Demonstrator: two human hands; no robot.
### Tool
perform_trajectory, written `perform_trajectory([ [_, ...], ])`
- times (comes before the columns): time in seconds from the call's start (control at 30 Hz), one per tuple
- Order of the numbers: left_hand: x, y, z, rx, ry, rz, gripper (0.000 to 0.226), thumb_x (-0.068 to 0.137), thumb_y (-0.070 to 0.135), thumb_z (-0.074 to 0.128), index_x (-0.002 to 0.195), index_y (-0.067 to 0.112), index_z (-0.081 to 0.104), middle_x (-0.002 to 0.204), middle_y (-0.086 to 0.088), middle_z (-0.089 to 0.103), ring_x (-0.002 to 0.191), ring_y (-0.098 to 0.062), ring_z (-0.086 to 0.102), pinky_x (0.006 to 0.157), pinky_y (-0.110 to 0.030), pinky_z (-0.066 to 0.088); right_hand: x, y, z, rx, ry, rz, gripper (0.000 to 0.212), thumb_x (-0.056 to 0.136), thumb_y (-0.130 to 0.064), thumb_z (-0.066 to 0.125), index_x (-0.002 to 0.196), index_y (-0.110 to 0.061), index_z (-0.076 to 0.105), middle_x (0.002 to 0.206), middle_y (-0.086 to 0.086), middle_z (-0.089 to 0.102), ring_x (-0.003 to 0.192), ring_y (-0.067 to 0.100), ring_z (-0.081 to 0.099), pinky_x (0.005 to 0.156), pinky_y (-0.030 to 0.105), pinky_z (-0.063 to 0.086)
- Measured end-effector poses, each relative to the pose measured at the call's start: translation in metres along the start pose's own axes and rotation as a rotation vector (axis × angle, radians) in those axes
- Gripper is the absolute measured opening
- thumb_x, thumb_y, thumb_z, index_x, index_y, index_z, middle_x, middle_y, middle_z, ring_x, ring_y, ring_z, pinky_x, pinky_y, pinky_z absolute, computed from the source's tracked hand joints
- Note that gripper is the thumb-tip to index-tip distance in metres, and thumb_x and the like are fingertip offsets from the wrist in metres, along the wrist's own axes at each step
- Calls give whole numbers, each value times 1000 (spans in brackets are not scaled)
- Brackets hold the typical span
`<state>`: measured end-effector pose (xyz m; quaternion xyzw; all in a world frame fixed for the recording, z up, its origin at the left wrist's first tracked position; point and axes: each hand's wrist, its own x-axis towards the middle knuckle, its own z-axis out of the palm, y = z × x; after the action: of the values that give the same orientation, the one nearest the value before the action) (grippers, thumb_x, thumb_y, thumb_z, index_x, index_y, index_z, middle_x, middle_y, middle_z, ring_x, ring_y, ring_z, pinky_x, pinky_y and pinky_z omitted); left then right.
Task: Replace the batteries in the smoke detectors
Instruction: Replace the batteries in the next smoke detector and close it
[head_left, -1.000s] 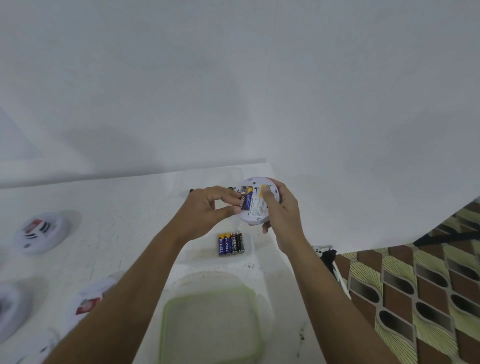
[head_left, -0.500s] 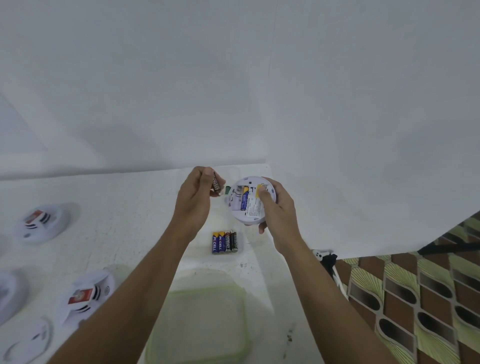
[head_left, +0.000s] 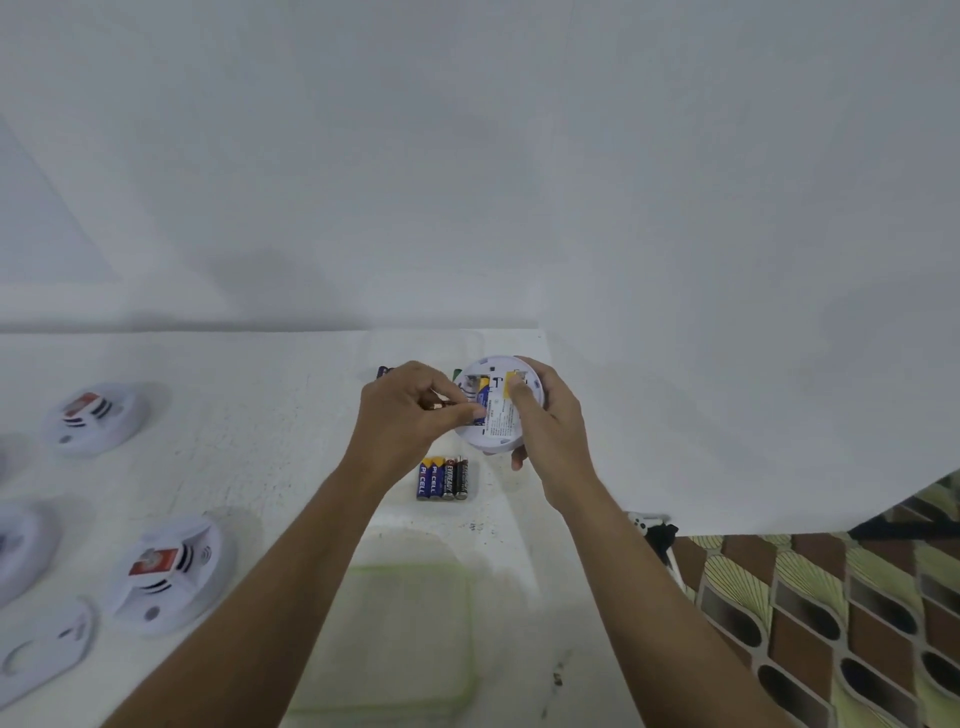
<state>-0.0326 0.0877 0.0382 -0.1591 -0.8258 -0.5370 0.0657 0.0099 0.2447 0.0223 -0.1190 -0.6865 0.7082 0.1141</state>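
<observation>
Smoke detector (head_left: 497, 410): a round white unit held back-side up above the far right part of the white table (head_left: 270, 415), its battery bay open and a blue-and-yellow battery (head_left: 483, 391) seated inside beside a printed label.
Right hand (head_left: 545, 421): cups the detector from the right, thumb pressed on its back, grip clenched around the rim.
Left hand (head_left: 410, 415): fingertips pinched on a small dark battery (head_left: 441, 401) at the left edge of the open bay; most of that cell is hidden by the fingers.
Spare batteries (head_left: 442, 478): four lie side by side on the table just below the hands, two blue and yellow, two black.
Container (head_left: 395, 639): a clear box with a green rim sits nearer the camera, between the forearms.
Other detectors: one (head_left: 93, 415) at far left, another (head_left: 169, 574) near left, both face up with red labels; a third (head_left: 18, 545) is cut by the left edge, and a loose white cover plate (head_left: 44, 649) lies by it.
Floor (head_left: 831, 613): patterned brown and yellow tiles at lower right.
</observation>
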Motion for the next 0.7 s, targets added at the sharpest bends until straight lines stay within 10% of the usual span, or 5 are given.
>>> perform_trajectory([
  [0.37,-15,-16,-17,215,-191,103,24,91,17,66,113,21,73,101,25,58,97,14,54,78,-1,39,3,2,5,-21,-14,31,20,104,-22,51,121,-26,61,97,-3,71,61,8,66,37,23,42],
  [0.57,-18,-20,-30,6,-172,-122,31,77,37,77,106,46,69,118,14,54,99,0,52,79,-16,41,-2,-2,17,37,-132,10,22,104,-22,51,122,-23,63,94,3,73,62,14,64,35,23,38],
  [0.7,-23,-21,-44,-487,-196,-246,44,72,18,79,114,24,69,120,2,67,102,-20,65,83,-29,53,-6,-9,29,53,-205,-51,23,105,-23,50,124,-23,63,102,9,73,68,16,67,34,22,38],
])
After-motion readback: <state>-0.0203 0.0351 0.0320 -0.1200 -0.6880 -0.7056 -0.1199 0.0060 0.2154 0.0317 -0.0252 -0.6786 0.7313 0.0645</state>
